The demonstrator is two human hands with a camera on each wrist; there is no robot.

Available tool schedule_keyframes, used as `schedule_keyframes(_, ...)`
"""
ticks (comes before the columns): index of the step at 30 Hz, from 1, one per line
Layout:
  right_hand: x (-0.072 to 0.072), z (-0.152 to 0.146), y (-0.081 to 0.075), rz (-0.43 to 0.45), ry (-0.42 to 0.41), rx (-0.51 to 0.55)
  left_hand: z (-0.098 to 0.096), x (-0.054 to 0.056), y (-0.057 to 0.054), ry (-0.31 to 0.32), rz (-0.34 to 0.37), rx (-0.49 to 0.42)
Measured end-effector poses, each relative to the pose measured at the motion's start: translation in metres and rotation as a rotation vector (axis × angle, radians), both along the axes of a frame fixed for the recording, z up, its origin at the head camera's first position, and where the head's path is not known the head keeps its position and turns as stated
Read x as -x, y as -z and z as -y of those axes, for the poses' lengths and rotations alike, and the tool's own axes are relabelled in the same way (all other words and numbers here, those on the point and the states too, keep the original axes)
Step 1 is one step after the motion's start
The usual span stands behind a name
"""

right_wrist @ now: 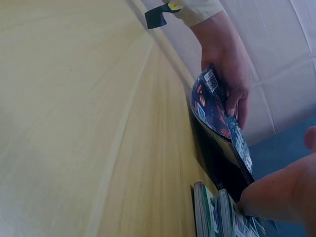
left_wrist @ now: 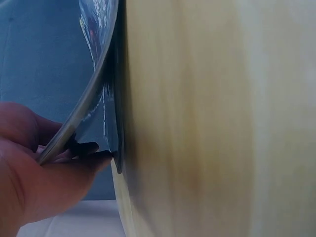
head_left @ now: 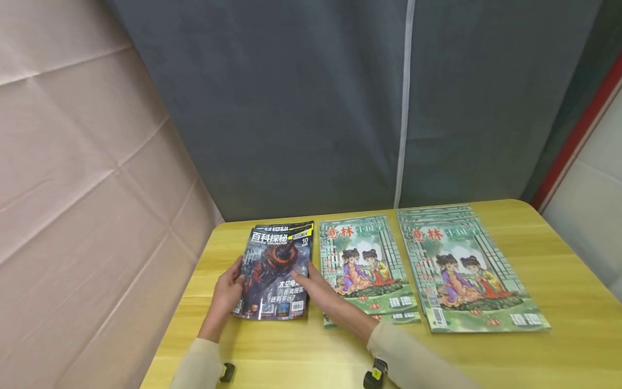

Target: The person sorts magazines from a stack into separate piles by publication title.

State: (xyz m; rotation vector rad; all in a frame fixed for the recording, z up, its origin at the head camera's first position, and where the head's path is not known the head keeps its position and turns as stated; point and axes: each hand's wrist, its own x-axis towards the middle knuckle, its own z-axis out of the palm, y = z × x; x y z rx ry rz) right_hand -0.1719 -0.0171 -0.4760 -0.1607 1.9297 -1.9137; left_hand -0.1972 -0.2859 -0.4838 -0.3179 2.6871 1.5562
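Note:
A dark science magazine (head_left: 274,275) with an orange-and-black machine on its cover is held between both hands at the table's left side. My left hand (head_left: 228,292) grips its left edge, thumb on the cover and fingers beneath. At the right edge, my right hand (head_left: 320,289) grips it with the thumb on top. The held magazine (left_wrist: 89,94) bows upward in the left wrist view, above another magazine (left_wrist: 117,133) lying flat on the table. More dark magazine tops (head_left: 264,226) show behind its upper edge.
Right of the hands lies a stack of green magazines (head_left: 362,259) with two cartoon figures on the cover. A fanned stack of matching green magazines (head_left: 471,286) lies farther right. The yellow wooden table (head_left: 291,356) meets a grey curtain (head_left: 291,108) behind and a pale cloth wall (head_left: 97,189) at left.

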Motion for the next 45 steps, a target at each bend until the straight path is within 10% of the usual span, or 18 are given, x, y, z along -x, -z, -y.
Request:
schedule_keyframes(12, -0.011, -0.002, -0.004, -0.058, 0.016, -0.089, 0.000, 0.001, 0.003, 0.046, 0.021, 0.339)
schedule_keyframes(21, -0.012, -0.017, -0.015, -0.029, -0.007, -0.084, -0.012, 0.005, -0.005, 0.096, 0.151, 0.378)
schedule_keyframes(27, -0.003, -0.051, -0.020, -0.147, 0.092, -0.228, -0.034, 0.002, -0.013, 0.143, 0.091, 0.397)
schedule_keyframes(40, 0.021, -0.148, -0.002, -0.193, 0.367, -0.520, -0.127, -0.003, -0.028, 0.415, 0.052, -0.087)
schedule_keyframes(45, 0.020, -0.160, 0.002, -0.195, 0.370, -0.559, -0.157, -0.003, -0.021, 0.403, 0.101, -0.253)
